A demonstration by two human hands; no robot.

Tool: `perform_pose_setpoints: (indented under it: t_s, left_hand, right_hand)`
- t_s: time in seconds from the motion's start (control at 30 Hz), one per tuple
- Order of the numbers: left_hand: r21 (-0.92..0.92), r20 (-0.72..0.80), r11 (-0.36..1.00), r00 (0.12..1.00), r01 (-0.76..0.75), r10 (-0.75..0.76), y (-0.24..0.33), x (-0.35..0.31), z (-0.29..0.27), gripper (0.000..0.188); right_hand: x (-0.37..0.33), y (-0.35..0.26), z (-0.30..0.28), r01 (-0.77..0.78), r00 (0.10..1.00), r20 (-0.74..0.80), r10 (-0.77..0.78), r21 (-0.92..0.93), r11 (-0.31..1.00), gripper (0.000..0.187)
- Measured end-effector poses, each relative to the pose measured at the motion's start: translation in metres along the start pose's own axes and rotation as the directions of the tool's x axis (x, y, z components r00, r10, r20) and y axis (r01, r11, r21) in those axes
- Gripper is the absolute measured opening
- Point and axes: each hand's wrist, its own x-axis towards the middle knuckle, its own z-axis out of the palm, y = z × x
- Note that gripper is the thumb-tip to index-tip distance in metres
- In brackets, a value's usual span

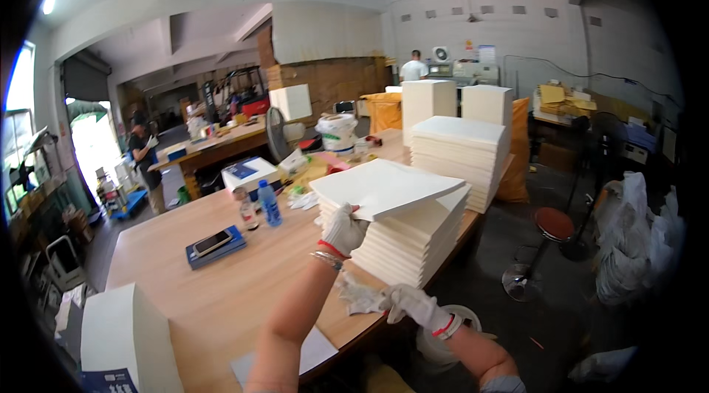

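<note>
My left hand (345, 231), in a white glove with a red cuff, grips the near corner of a white paper block (388, 185). Its thumb lies on top, and the block sits tilted above a tall stack of similar blocks (406, 253). Lower right, past the table edge, is my right hand (415, 306), gloved too. Its fingers are curled closed; what they hold, if anything, cannot be made out. A crumpled white cloth or glove (360, 295) lies on the table beside its fingertips.
More white stacks (458, 153) stand behind on the wooden table (162, 245). A phone (212, 243) on a blue box, a blue-labelled bottle (269, 203) and a glass jar (246, 208) are left. A white bucket (448, 334) and red-seated stool (554, 224) stand right.
</note>
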Motion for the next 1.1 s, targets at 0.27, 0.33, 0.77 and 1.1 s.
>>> perform_pose_setpoints:
  t_s: [0.27, 0.33, 0.77, 1.1]
  left_hand:
    - [0.260, -0.145, 0.962, 0.989, 0.077, -0.040, 0.132, -0.217, -0.127, 0.034]
    - [0.239, -0.153, 0.969, 0.982, -0.067, 0.106, 0.141, -0.267, -0.171, 0.054]
    - [0.649, -0.563, 0.722, 0.790, 0.240, 0.243, 0.153, -0.332, -0.342, 0.035]
    - [0.871, -0.407, 0.015, 0.704, 0.491, 0.582, 0.126, -0.358, -0.312, 0.045]
  right_hand:
    - [0.092, -0.013, 0.050, 0.098, 0.983, -0.111, -0.145, -0.351, 0.931, 0.060]
    - [0.121, -0.002, 0.062, -0.248, 0.965, -0.016, 0.260, 0.256, 0.934, 0.062]
    - [0.152, 0.210, 0.128, -0.492, 0.838, 0.139, 0.527, -0.226, 0.841, 0.035]
    - [0.148, 0.202, 0.127, -0.506, 0.827, 0.087, 0.555, -0.314, 0.803, 0.035]
